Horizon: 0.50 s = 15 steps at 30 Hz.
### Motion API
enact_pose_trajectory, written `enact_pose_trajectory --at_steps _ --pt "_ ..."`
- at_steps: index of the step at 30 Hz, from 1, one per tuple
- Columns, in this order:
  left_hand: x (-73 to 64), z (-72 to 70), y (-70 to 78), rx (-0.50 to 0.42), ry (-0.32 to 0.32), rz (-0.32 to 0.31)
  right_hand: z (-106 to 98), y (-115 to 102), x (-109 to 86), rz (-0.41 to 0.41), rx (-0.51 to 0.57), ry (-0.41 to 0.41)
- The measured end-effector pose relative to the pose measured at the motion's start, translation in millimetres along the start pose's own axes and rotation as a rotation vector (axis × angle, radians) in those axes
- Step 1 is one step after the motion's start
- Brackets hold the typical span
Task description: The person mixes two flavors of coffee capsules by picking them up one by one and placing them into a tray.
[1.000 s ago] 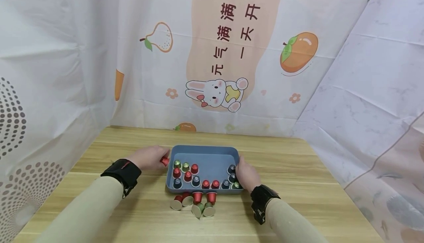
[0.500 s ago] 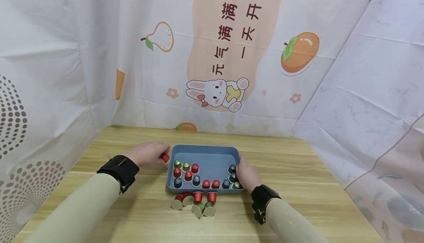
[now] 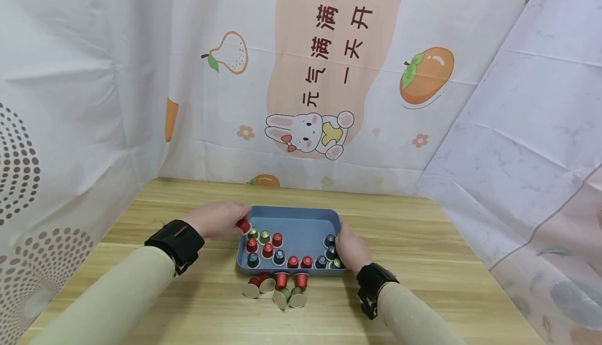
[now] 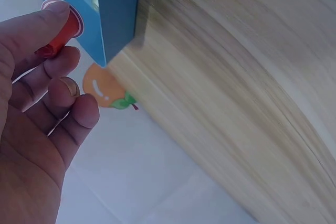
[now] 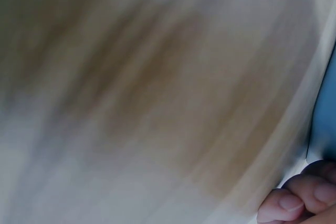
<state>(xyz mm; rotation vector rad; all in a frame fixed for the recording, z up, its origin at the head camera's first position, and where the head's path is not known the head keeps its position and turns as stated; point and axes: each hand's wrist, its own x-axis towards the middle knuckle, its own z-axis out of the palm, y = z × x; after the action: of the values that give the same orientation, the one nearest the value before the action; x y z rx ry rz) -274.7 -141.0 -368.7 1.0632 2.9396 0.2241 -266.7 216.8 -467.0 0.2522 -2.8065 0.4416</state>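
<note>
Pinching a red capsule (image 4: 65, 32) between thumb and fingers, the left hand (image 3: 218, 218) is at the left wall of the blue tray (image 3: 301, 232), just beside a green capsule (image 3: 253, 233) inside. The right hand (image 3: 352, 246) holds the tray's right wall with curled fingers, its thumb hard to make out; loose capsules (image 3: 281, 280) lie near the front wall

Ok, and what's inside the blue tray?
The blue tray holds red capsules, dark capsules and green capsules along its left, near and right sides. The left hand, pinching another red capsule, and the right hand each hide part of the rim; anything beneath them can't be seen.
</note>
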Motion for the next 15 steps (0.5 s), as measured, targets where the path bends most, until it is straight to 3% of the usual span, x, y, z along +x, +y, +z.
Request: enact_pose_trajectory --at_steps 10,15 --pt "10.1 3.2 20.2 -0.008 -0.069 0.014 -1 -1 -1.3 -0.028 0.003 0.046" --pt "13.4 8.0 31.9 0.012 -0.073 0.03 1 0 -1.4 -0.029 0.004 0.049"
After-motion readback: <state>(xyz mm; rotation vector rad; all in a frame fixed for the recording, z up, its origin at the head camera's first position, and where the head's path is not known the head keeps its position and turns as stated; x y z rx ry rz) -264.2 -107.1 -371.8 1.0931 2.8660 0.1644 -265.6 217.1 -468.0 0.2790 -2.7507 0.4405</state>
